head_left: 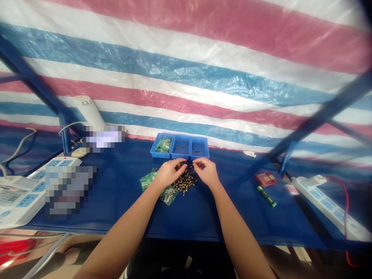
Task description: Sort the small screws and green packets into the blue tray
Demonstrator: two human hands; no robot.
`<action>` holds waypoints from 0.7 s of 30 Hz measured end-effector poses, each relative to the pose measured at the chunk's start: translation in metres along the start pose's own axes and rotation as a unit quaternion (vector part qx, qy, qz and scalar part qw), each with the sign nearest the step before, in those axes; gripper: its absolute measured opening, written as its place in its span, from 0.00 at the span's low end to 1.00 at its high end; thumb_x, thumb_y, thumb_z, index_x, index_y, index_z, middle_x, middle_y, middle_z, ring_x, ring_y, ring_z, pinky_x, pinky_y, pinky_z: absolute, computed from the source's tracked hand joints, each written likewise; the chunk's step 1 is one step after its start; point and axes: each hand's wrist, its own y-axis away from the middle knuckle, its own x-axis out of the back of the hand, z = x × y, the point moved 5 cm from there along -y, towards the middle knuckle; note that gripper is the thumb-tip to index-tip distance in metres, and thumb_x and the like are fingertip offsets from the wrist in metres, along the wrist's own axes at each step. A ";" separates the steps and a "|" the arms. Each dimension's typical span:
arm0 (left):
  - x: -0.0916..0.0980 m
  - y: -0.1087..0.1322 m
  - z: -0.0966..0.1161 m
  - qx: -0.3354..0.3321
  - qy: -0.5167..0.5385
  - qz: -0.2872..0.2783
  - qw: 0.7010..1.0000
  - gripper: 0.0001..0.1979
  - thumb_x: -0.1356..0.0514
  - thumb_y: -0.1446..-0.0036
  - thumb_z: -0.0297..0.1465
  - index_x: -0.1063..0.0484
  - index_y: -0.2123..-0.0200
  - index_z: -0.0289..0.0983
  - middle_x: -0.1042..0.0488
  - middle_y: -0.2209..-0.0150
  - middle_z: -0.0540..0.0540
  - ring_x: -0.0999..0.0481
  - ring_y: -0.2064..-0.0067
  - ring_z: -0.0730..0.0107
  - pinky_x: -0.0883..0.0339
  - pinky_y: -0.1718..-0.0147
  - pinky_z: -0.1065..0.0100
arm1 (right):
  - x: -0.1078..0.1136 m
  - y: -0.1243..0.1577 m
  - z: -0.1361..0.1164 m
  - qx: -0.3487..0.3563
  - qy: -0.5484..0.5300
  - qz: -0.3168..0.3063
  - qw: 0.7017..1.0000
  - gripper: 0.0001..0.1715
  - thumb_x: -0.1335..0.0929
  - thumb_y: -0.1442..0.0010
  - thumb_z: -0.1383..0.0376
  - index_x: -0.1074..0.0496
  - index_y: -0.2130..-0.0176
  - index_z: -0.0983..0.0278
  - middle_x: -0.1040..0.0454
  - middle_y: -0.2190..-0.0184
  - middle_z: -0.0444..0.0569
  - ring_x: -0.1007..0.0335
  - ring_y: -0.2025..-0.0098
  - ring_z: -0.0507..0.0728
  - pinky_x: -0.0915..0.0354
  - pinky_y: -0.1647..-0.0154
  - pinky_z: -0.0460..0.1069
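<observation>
A loose pile of small brass-coloured and dark screws (185, 183) lies on the blue tabletop. My left hand (171, 173) is over the pile's left side, thumb and fingers pinched together. Facing it, at the pile's right edge, my right hand (207, 171) is also pinched; whatever is between the fingertips of either hand is too small to make out. Green packets (169, 194) of small hardware lie beside and under my left wrist. Just behind the hands stand three joined blue bins: the left bin (153, 152) has green packets, the middle bin (180, 153) a few small screws, the right bin (203, 152) dark screws.
White power strips lie at the left (39, 190) and right (331, 209) of the blue table (241, 217). A red box (266, 179) and a green packet (266, 196) are at the right. Blue metal frame bars (319, 120) slant up at both sides, before a striped tarp (186, 77).
</observation>
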 end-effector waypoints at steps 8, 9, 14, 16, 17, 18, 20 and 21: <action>0.000 -0.001 0.003 -0.022 0.008 -0.007 1.000 0.13 0.45 0.36 0.38 0.23 0.58 0.39 0.23 0.70 0.48 0.26 0.71 0.71 0.34 0.69 0.71 | -0.007 0.003 -0.014 0.012 -0.040 0.007 0.999 0.07 0.32 0.44 0.64 0.23 0.66 0.61 0.24 0.69 0.47 0.30 0.71 0.54 0.32 0.67 0.49; 0.000 -0.001 0.003 -0.022 0.010 -0.009 1.000 0.13 0.44 0.37 0.38 0.23 0.58 0.39 0.24 0.72 0.49 0.27 0.72 0.71 0.34 0.70 0.71 | -0.007 0.003 -0.015 0.011 -0.038 0.013 0.999 0.07 0.33 0.43 0.64 0.23 0.66 0.61 0.24 0.69 0.47 0.30 0.71 0.54 0.32 0.67 0.49; 0.000 0.000 0.006 -0.024 0.014 -0.008 1.000 0.14 0.44 0.37 0.41 0.23 0.57 0.40 0.23 0.71 0.49 0.27 0.72 0.71 0.34 0.70 0.71 | -0.002 0.003 -0.015 0.007 -0.028 0.046 0.999 0.08 0.33 0.42 0.63 0.23 0.65 0.60 0.24 0.69 0.47 0.32 0.73 0.53 0.32 0.68 0.49; 0.000 0.000 0.006 -0.021 0.014 -0.002 1.000 0.15 0.46 0.36 0.41 0.23 0.58 0.40 0.22 0.69 0.48 0.26 0.71 0.71 0.34 0.70 0.70 | -0.001 0.003 -0.016 0.015 -0.027 0.047 0.998 0.07 0.33 0.42 0.64 0.23 0.66 0.60 0.24 0.69 0.46 0.32 0.74 0.53 0.32 0.68 0.49; 0.000 0.000 0.005 -0.020 0.014 0.000 1.000 0.15 0.46 0.35 0.41 0.23 0.58 0.40 0.22 0.69 0.48 0.26 0.72 0.71 0.34 0.70 0.70 | -0.001 0.004 -0.017 0.018 -0.024 0.046 0.998 0.07 0.33 0.42 0.64 0.23 0.66 0.60 0.24 0.69 0.46 0.32 0.74 0.53 0.32 0.68 0.49; 0.000 0.000 0.005 -0.019 0.014 0.000 1.000 0.15 0.46 0.36 0.41 0.23 0.58 0.40 0.23 0.71 0.49 0.26 0.72 0.71 0.35 0.71 0.70 | -0.002 0.004 -0.018 0.020 -0.018 0.044 0.999 0.07 0.33 0.42 0.64 0.23 0.66 0.60 0.24 0.69 0.46 0.32 0.74 0.53 0.32 0.67 0.50; -0.001 0.000 0.005 -0.022 0.015 -0.002 1.000 0.15 0.46 0.36 0.42 0.24 0.57 0.40 0.24 0.73 0.49 0.27 0.74 0.71 0.35 0.72 0.71 | -0.003 0.005 -0.018 0.022 -0.005 0.037 0.999 0.08 0.33 0.42 0.64 0.23 0.66 0.59 0.24 0.68 0.46 0.32 0.73 0.53 0.31 0.66 0.50; -0.001 -0.001 0.005 -0.024 0.017 -0.003 1.000 0.15 0.46 0.36 0.41 0.24 0.57 0.40 0.24 0.72 0.49 0.27 0.73 0.71 0.35 0.71 0.71 | -0.004 0.005 -0.018 0.021 -0.001 0.035 0.999 0.08 0.33 0.42 0.64 0.23 0.66 0.59 0.23 0.67 0.47 0.32 0.73 0.53 0.31 0.65 0.50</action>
